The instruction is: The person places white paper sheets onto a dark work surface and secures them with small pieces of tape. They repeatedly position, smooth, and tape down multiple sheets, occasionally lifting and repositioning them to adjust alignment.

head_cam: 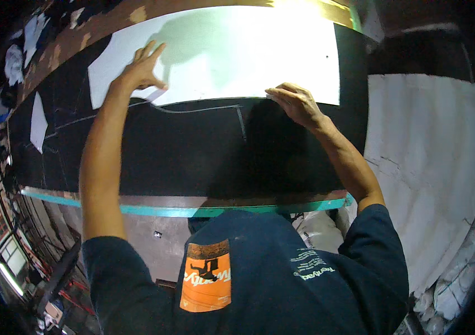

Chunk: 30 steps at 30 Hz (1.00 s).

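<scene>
A large white pattern sheet [204, 54] with a curved cut-out at its lower left lies on black sheet material [178, 155] that covers the table. My left hand [143, 69], its fingers spread, is over the left part of the white sheet, above the cut-out. My right hand [294, 100] is at the sheet's near edge, thumb and fingertips close together; whether they pinch the edge or a small thing, I cannot tell. Pale chalk lines [199, 109] run over the black material just below the sheet. A small pointed white piece [38, 123] lies at the far left.
The table's near edge has a turquoise strip [158, 210]. To the right hangs or lies a big greyish-white sheet [425, 167]. White scraps [13, 65] are beyond the upper left edge. A white sack [317, 230] is below the table edge, and bundled bags [455, 289] are at the lower right.
</scene>
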Available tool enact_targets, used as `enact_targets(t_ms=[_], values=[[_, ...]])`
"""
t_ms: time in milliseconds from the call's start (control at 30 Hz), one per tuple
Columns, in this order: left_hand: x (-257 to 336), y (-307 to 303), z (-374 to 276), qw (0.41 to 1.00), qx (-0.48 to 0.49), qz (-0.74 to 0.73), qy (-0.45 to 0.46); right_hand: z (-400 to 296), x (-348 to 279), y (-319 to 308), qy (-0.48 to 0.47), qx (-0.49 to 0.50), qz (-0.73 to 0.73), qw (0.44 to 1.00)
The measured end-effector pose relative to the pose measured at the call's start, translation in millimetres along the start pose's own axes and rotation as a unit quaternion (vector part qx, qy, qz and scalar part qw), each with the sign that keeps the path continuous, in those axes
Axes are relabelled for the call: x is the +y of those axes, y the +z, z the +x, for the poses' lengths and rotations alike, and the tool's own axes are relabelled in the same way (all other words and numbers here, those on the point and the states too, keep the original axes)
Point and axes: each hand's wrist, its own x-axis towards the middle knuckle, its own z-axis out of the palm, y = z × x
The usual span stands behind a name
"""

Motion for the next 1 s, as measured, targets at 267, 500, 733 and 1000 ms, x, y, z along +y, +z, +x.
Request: enact_targets(t_ms=[267,500,733,1000], values=[[-1,-2,-3,1.0,-0.013,-0.019,-0.018,-62,45,-72,0.045,-0.005,-0.021,0.999],[6,-6,-1,0.999,-0.028,-0.017,-0.03,-91,68,-103,0.062,0.005,-0.024,0.998],[4,-6,1,0.999,-0.027,-0.009,-0.028,-122,80,-131,0.185,0.046,0.144,0.971],[-20,7,2,0.999,0.011,-0.023,0.04,-90,-10,-131,0.323,0.321,0.244,0.856]])
